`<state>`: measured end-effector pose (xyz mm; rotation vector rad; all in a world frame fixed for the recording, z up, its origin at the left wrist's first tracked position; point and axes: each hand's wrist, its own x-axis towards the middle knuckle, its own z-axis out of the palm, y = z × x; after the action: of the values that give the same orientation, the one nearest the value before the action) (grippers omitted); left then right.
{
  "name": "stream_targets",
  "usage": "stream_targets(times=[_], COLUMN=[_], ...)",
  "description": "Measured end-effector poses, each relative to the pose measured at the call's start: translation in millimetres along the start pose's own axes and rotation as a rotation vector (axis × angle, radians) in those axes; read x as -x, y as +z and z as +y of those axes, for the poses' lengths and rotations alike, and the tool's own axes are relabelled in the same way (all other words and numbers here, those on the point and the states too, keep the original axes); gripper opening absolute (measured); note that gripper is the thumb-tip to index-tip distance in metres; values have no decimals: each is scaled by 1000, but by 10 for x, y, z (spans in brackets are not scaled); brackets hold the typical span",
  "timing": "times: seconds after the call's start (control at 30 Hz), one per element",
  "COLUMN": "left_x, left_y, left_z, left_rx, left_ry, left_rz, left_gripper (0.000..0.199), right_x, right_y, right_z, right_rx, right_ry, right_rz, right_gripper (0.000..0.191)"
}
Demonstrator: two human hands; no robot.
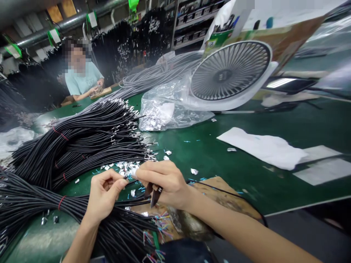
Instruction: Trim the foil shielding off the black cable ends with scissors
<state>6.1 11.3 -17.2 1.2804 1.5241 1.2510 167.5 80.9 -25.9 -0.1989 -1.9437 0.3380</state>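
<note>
My left hand [105, 193] is closed in a pinch on the end of a black cable [125, 178]. Close beside it, my right hand [164, 180] is closed around a small dark-bladed cutting tool [155, 196], whose exact kind I cannot make out. Its thumb and forefinger also meet at the pale tip just beyond the cable end. Below my hands lies a tied bundle of black cables [120, 223] with coloured wires fanned out at their ends. Silvery foil scraps [127, 167] and blue bits are scattered behind my fingers.
Another bundle of black cables [90, 142] lies at the left. A clear bag [175, 106] of scraps sits before a white fan [230, 73]. White paper [260, 148] lies on the green table [197, 153]. A wooden board [219, 190] is under my right forearm. A co-worker [83, 78] sits across.
</note>
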Motion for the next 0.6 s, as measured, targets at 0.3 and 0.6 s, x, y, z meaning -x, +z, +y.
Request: stream_targets(times=[0.3, 0.6], left_x=[60, 72], left_y=[41, 29], left_z=[-34, 23], left_rx=[-413, -458], left_ry=[677, 689], left_rz=[389, 418], left_gripper=[14, 12], right_x=[-18, -40], right_y=[36, 20], right_z=[-38, -79], right_rx=[-180, -281], right_ry=[655, 505], right_rz=[-33, -102], right_gripper=[12, 26])
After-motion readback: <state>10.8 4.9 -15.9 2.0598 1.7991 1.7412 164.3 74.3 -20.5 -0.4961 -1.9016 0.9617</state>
